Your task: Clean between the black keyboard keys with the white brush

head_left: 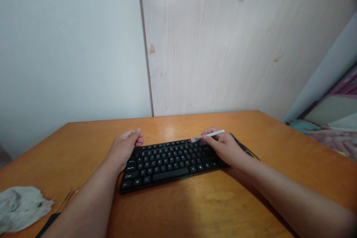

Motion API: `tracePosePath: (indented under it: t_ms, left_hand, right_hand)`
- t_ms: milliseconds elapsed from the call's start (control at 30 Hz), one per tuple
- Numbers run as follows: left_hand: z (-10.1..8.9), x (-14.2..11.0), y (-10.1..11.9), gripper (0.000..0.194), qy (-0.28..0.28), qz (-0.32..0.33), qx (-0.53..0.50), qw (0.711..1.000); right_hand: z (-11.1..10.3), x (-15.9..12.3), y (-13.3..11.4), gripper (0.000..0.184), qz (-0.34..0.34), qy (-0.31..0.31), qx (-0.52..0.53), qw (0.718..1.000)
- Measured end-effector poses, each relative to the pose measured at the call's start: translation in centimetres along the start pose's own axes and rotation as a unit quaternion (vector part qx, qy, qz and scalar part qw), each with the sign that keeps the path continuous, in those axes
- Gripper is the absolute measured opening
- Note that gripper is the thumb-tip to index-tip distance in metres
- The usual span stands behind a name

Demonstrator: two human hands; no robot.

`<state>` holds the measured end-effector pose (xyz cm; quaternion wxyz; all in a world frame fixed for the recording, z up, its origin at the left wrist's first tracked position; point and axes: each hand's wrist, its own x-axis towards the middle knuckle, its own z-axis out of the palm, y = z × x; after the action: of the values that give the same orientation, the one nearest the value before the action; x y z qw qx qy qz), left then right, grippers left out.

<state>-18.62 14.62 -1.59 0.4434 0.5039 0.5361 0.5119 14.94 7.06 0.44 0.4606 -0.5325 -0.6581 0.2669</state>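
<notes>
A black computer keyboard [170,165] lies near the middle of the orange wooden table [267,148], slightly angled. My right hand [224,148] rests on its upper right corner, shut on a slim white pen [213,133] whose grey tip reaches over the keyboard's top edge. My left hand [124,148] sits just beyond the keyboard's upper left corner, fingers curled in, with nothing visible in them. A black cable or strip [242,145] runs along the keyboard's right end, partly hidden by my right hand.
A crumpled grey cloth [22,208] lies at the table's left edge, with thin tan sticks [67,199] and a black strip [48,225] nearby. A white wall and a pale wood panel [206,48] stand behind the table. Patterned bedding [329,135] shows at right.
</notes>
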Motion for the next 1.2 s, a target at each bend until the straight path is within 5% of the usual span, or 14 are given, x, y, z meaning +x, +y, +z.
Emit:
tracePosePath:
  t_ms: [400, 667, 900, 1200]
  left_hand:
    - [0.0, -0.1, 0.2, 0.051, 0.000, 0.004, 0.005, 1.000]
    - [0.0, 0.1, -0.2, 0.050, 0.002, 0.000, 0.000, 1.000]
    - [0.0, 0.1, -0.2, 0.050, 0.001, -0.002, 0.000, 1.000]
    - [-0.1, 0.2, -0.2, 0.050, 0.003, 0.002, 0.008, 1.000]
  right_hand:
    - [-3.0, 0.7, -0.1, 0.019, 0.007, 0.094, -0.237, 0.967]
    - [-1.2, 0.1, -1.2, 0.017, 0.013, 0.003, 0.079, 0.997]
    - [0.5, -0.3, -0.3, 0.024, -0.014, -0.024, 0.026, 0.999]
    - [-1.6, 0.4, 0.4, 0.024, -0.004, 0.034, -0.148, 0.988]
